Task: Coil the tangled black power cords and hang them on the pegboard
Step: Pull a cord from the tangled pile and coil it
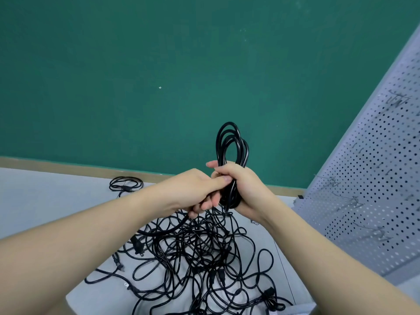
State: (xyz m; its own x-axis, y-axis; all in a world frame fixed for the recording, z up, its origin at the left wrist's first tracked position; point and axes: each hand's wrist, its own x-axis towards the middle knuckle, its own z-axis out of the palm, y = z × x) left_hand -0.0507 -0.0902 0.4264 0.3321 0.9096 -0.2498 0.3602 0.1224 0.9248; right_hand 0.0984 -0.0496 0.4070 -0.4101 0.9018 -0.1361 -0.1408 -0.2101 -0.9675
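Fingers (223, 170) of both hands curled tight around 1 black cord coil (231, 144) above the tangle (195, 251).

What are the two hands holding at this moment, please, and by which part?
The right hand grips the coiled cord around the lower end of its loops. The left hand holds the same bundle's loose strand beside it.
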